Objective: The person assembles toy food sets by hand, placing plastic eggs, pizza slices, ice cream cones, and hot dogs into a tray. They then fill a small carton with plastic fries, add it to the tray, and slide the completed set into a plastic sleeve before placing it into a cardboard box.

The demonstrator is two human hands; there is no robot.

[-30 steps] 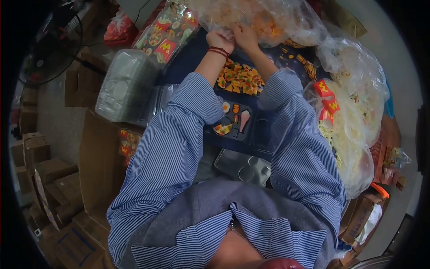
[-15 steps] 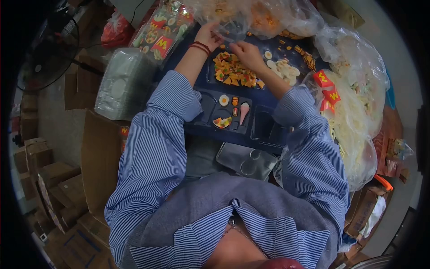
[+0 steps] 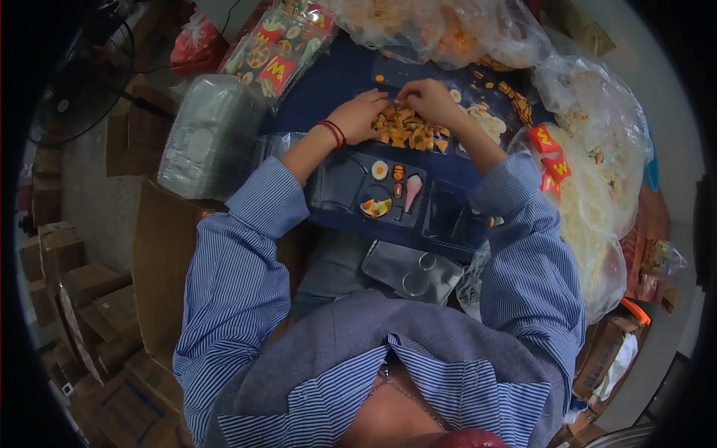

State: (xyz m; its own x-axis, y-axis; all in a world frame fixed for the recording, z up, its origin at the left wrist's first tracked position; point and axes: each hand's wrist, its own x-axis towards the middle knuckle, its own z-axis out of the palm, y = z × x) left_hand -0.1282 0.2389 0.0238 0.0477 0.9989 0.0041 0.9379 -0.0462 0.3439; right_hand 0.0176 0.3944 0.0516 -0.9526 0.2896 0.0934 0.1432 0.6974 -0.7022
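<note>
Picking from the heap of orange gummy candies [image 3: 409, 131] goes best with one piece pinched cleanly at its edges and lifted straight up, so neighbours do not cling or spill off the dark blue surface [image 3: 328, 82]; that is a judgement from how tightly the pieces lie. The left hand [image 3: 360, 113] rests on the near-left edge of the heap, fingers [image 3: 376, 99] curled loosely over the candies; whether they grip one I cannot tell. The right hand [image 3: 427, 98] sits on the far side, fingertips drawn together as if pinching a small piece, which is hidden. Just below the heap lies a partly filled clear tray [image 3: 381, 190], its candies in separate compartments.
</note>
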